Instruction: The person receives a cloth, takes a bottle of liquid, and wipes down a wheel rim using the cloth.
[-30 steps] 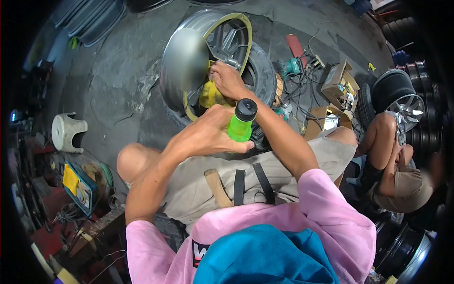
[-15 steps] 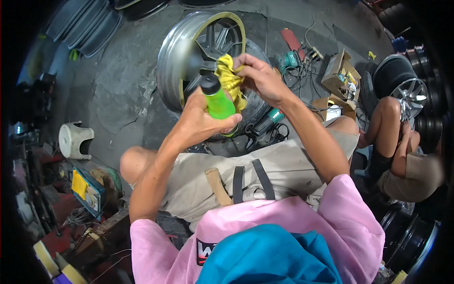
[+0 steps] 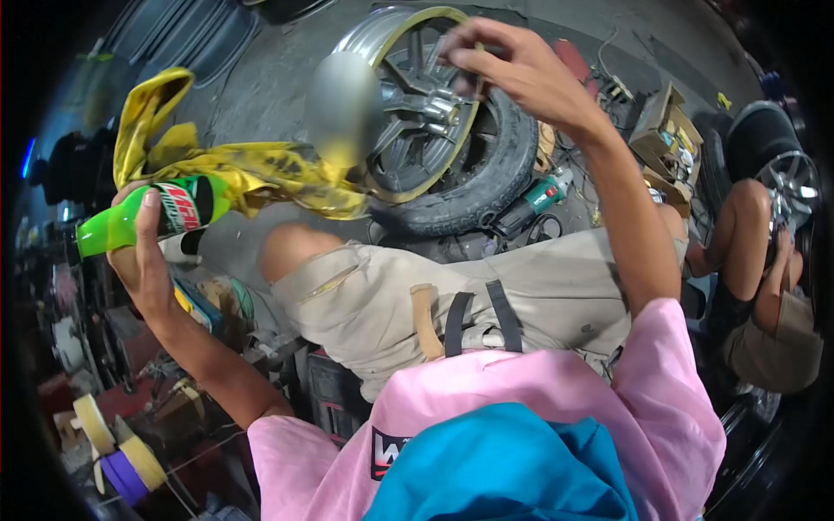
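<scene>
My left hand point(image 3: 143, 247) is closed round a green plastic bottle point(image 3: 174, 211), raised at the left and tilted on its side. A stained yellow cloth point(image 3: 252, 174) trails from behind this hand and the bottle, stretching out to the right. My right hand point(image 3: 482, 61) hangs over the upper right rim of a metal wheel rim point(image 3: 415, 104), fingers loosely curled and apart, blurred by motion. The wheel rim leans on a black tyre point(image 3: 486, 187) on the floor. A grey blurred oval covers part of the rim's left side.
A green and black power tool point(image 3: 534, 201) lies beside the tyre, near cables. Cardboard boxes point(image 3: 665, 130) stand at the right, close to a seated person point(image 3: 773, 321) and a silver wheel point(image 3: 790, 187). Tape rolls point(image 3: 122, 451) are at the lower left.
My left hand has swung out to the left with the bottle, and the yellow cloth has spread out beside it. My right hand has let go of the cloth and moved up.
</scene>
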The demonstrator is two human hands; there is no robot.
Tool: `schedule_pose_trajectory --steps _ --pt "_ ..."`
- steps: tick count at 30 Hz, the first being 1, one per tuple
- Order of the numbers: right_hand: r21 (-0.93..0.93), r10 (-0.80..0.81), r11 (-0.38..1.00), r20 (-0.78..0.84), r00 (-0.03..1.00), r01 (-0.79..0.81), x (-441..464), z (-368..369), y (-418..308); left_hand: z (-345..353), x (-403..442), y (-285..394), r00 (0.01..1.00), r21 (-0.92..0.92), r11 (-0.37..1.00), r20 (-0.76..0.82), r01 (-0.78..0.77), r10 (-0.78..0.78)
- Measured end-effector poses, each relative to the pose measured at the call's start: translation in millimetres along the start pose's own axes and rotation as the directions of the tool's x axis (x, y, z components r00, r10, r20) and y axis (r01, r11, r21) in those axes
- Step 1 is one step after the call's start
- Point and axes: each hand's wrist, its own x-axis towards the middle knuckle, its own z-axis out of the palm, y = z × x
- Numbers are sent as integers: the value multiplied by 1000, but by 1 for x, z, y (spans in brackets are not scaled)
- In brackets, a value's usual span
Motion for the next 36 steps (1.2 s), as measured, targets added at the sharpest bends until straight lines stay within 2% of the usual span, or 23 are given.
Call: schedule_pose_trajectory --steps 2,3,5,7,9,11,15,16,17,19,20,21,23,24,26,27,28,29,31,33,34,35,36 --pt "-18 152 988 -8 988 -152 -17 -10 23 -21 -5 -26 984 -56 987 -91 149 -153" --pt "-29 223 974 5 975 -223 -25 -15 40 -29 -8 -47 979 -48 985 -112 164 -169" --pt "-43 394 918 -18 919 -394 -45 -21 74 -35 -17 -99 956 77 967 -186 245 -227" --pt "-124 443 890 5 897 -439 -62 -25 111 -22 -32 -124 949 243 928 -211 283 -234" --pt "-432 391 843 80 917 -321 -76 -35 145 -6 -48 -163 928 367 859 -248 356 -279" --pt "-453 432 824 112 895 -340 -84 -30 154 9 -72 -190 924 314 869 -143 383 -356" --pt "-492 598 717 68 799 -494 -93 -16 164 53 -149 -308 893 300 847 -253 439 -373" --pt "-495 604 721 106 790 -485 -99 -19 178 65 -172 -308 854 293 811 -302 507 -424" --pt "-593 620 667 106 777 -452 -105 -23 194 76 -189 -308 813 278 777 -349 565 -467" --pt "-687 637 603 109 763 -406 -119 -36 228 86 -227 -317 838 442 713 -326 544 -437" --pt "-736 655 562 118 746 -377 -129 -44 247 84 -242 -311 830 458 696 -233 553 -506" --pt "-782 672 519 124 730 -345 -135 -46 257 83 -260 -308 838 496 682 -219 537 -500" --pt "-795 668 507 119 735 -332 -139 -44 268 87 -287 -290 689 439 544 -314 715 -653" --pt "-768 693 514 110 712 -382 -142 -47 279 86 -300 -287 687 439 541 -315 717 -655" --pt "-740 718 517 100 689 -431 -140 -48 282 87 -328 -292 516 402 357 -418 843 -747" --pt "-677 764 519 95 638 -521 -138 -45 276 85 -345 -300 517 401 359 -418 843 -747" --pt "-607 806 512 94 585 -608 -136 -40 271 82 -363 -314 466 412 305 -383 859 -797" --pt "-605 805 508 82 587 -613 -135 -33 266 79 -380 -328 416 426 256 -342 868 -843" --pt "-678 805 471 69 590 -564 -135 -36 260 85 -413 -352 276 338 113 -488 935 -828" --pt "-810 678 482 103 728 -335 -159 -59 320 84 -449 -390 161 275 8 -540 961 -826" --pt "-681 819 439 36 572 -586 -153 -48 289 87 -446 -378 144 246 -15 -616 969 -774" --pt "-696 842 389 2 540 -603 -162 -58 309 84 -442 -363 100 72 73 -542 995 -834" --pt "-667 868 328 -66 491 -669 -162 -53 293 82 -490 -435 19 161 -83 -551 983 -834"
